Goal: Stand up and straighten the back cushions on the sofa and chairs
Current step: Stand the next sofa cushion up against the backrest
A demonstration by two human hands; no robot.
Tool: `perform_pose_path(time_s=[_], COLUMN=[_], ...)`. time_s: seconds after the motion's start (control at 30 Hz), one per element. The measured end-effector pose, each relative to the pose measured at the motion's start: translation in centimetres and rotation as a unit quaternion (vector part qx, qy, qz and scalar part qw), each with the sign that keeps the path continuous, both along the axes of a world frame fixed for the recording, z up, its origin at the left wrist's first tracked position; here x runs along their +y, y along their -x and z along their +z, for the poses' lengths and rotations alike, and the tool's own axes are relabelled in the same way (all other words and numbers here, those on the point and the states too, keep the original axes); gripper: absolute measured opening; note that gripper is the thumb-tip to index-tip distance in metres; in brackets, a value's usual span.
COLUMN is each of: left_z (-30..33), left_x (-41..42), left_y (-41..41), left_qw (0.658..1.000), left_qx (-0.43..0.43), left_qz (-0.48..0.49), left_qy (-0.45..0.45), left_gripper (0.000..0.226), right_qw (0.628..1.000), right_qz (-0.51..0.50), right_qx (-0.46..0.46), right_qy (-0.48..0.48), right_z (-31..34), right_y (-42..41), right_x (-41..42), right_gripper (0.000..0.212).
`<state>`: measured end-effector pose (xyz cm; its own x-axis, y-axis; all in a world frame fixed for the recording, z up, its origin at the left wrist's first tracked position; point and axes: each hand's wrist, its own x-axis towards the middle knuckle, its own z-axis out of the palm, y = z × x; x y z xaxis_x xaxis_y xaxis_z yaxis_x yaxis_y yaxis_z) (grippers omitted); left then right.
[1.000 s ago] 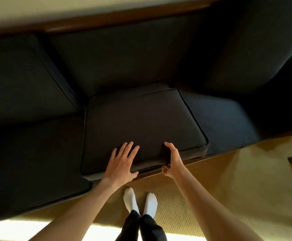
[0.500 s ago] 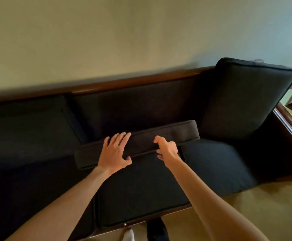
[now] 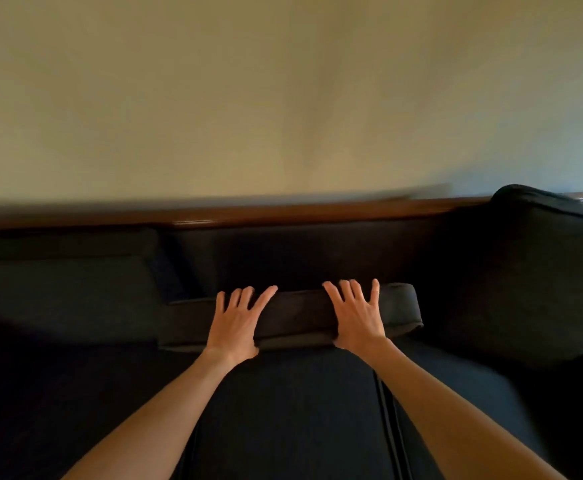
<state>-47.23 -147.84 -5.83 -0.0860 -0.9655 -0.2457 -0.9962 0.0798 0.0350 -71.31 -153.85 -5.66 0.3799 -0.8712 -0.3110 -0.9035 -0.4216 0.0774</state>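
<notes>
A dark back cushion stands on edge on the middle seat of the dark sofa, its top edge facing me, short of the sofa's backrest. My left hand lies flat on the cushion's top edge with fingers spread. My right hand lies flat on it too, a little to the right, fingers straight. Another back cushion leans upright at the sofa's right end. A third dark cushion sits at the left.
The sofa's wooden back rail runs along a plain wall. A gap between seat cushions runs down beside my right forearm.
The middle cushion has gone from lying flat on the seat to standing on edge further back. Both hands moved up with it and now lie spread on its top.
</notes>
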Motion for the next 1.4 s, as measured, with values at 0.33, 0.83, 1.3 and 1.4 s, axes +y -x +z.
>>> perform_pose_path(time_s=[0.33, 0.83, 1.3, 1.4], left_z=[2.9, 2.4, 2.1, 1.5], left_x=[-6.7, -11.0, -15.0, -15.6], left_y=[-3.7, -6.0, -9.3, -9.3], left_qw=[1.000, 0.999, 0.995, 0.996], left_qx=[0.010, 0.015, -0.001, -0.007], left_qz=[-0.024, -0.012, 0.000, 0.007], left_qy=[0.007, -0.047, -0.099, -0.092], left_gripper=[0.102, 0.101, 0.110, 0.116], right_qw=[0.997, 0.997, 0.997, 0.998], right_qz=[0.035, 0.035, 0.032, 0.027], right_qx=[-0.061, -0.063, -0.067, -0.054], right_qy=[0.028, -0.027, -0.009, 0.030], right_z=[2.4, 1.1, 0.0, -0.4], right_y=[-1.6, -4.3, -6.4, -6.3], right_x=[-5.5, -10.2, -12.8, -12.1], right_gripper=[0.100, 0.108, 0.115, 0.109])
